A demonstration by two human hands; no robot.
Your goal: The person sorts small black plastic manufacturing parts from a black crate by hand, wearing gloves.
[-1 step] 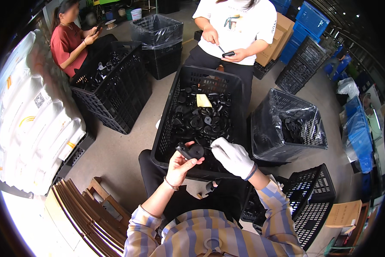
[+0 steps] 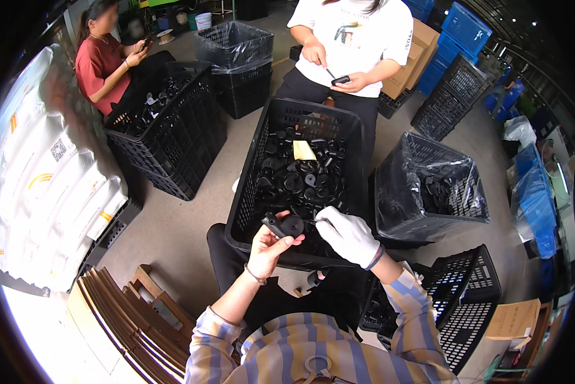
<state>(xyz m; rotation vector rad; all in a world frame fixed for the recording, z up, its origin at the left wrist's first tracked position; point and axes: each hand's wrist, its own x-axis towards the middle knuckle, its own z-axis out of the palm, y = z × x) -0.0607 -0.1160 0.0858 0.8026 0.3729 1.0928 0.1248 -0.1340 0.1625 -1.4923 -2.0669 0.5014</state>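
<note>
My bare left hand is closed on a black plastic part, which has a round disc-shaped end and a short arm to its left. The part is held above the near edge of a large black crate. Close by on the right, my right hand, in a white glove, has its fingers pinched together. A thin dark tool sticks out from them toward the disc; most of it is hidden by the glove. Below, the crate holds many similar black parts, with a yellow piece lying on top.
A plastic-lined crate with black parts stands to the right. Another black crate is at far left, beside a seated person in red. A person in a white shirt works opposite. White sacks are stacked at left.
</note>
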